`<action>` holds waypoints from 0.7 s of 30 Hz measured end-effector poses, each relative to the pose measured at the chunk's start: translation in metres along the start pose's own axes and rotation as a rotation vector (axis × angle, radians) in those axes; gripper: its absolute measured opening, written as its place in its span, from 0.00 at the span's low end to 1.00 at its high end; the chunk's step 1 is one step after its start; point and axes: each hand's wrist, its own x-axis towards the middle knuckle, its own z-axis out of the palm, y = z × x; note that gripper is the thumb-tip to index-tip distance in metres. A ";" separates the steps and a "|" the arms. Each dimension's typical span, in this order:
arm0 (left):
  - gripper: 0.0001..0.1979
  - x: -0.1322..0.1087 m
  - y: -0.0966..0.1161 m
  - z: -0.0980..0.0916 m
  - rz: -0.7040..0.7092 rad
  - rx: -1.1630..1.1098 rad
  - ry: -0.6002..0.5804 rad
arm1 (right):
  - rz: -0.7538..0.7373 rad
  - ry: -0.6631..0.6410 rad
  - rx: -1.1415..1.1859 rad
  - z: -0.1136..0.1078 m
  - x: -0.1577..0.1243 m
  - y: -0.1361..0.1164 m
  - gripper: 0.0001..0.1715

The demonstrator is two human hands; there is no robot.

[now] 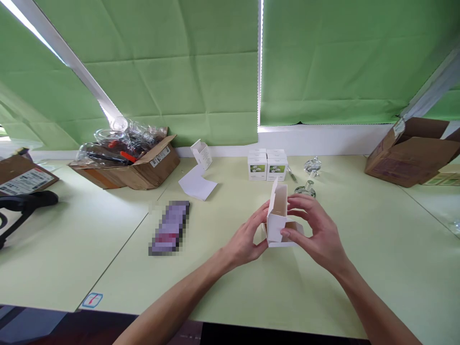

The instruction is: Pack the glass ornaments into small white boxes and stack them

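Observation:
Both my hands hold a small white paper box (276,229) just above the table, right of the middle. Its top is open, with one flap standing up, and a second open part shows low on its right side. Whether this is one piece or two I cannot tell. My left hand (246,239) grips the left side, fingertips partly hidden behind the box. On the right, the thumb of my right hand (319,232) presses the front while its fingers curl behind. Just beyond that hand lie glass bottles (312,165), one of them (304,191) partly covered by my fingers.
Several closed white boxes (266,167) stand stacked at the back, near a thin tube (292,173). An open white box (202,154) and a folded white sheet (197,184) are left of them. A blurred phone (169,227) and cardboard boxes (154,167) lie further left; another carton (413,153) stands right.

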 end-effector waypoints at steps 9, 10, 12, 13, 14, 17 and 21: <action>0.37 -0.009 -0.001 0.002 -0.007 0.048 -0.085 | 0.187 -0.057 0.135 0.001 -0.004 0.009 0.28; 0.35 -0.010 -0.001 0.002 -0.001 0.063 -0.078 | 0.187 -0.030 0.179 0.002 -0.004 0.010 0.32; 0.30 -0.009 0.000 0.001 -0.001 0.085 -0.063 | 0.188 0.014 0.220 0.002 -0.004 0.011 0.39; 0.28 -0.008 0.001 0.001 -0.005 0.090 -0.060 | 0.190 0.006 0.210 0.001 -0.003 0.011 0.40; 0.26 -0.007 0.001 0.000 -0.008 0.092 -0.059 | 0.188 -0.024 0.186 -0.001 -0.003 0.011 0.39; 0.22 -0.002 0.002 -0.004 0.011 0.086 -0.029 | 0.166 -0.125 0.118 -0.011 -0.001 0.011 0.25; 0.19 0.001 0.000 -0.006 0.063 0.109 0.009 | 0.241 -0.072 0.210 -0.024 0.000 0.014 0.24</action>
